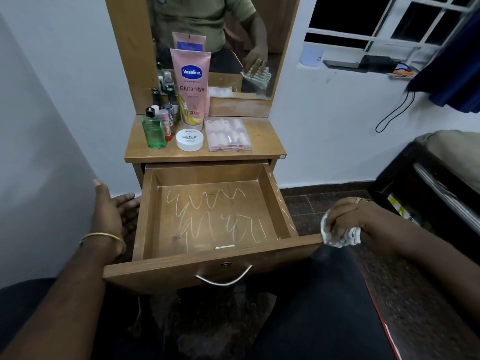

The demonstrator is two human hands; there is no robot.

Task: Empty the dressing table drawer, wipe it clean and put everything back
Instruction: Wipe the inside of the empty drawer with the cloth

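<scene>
The wooden drawer (pixel 145 216) of the dressing table stands pulled out and holds nothing; white chalk-like scribbles (pixel 215 216) mark its floor and right wall. My left hand (pixel 114 211) hovers open just outside the drawer's left wall, palm facing it. My right hand (pixel 348 216) is beside the drawer's front right corner, closed on a crumpled white cloth (pixel 340 236). On the table top (pixel 262 141) stand a pink Vaseline tube (pixel 191 87), a green bottle (pixel 153 132), a white nail polish remover jar (pixel 190 140), a clear nail box (pixel 227 135) and several small bottles (pixel 166 107).
A mirror (pixel 246 35) rises behind the table top. White walls flank the table left and right. A dark bed frame (pixel 415 193) stands at the right, with a barred window (pixel 384 24) above. My dark-clothed legs fill the foreground under the drawer's metal handle (pixel 223 279).
</scene>
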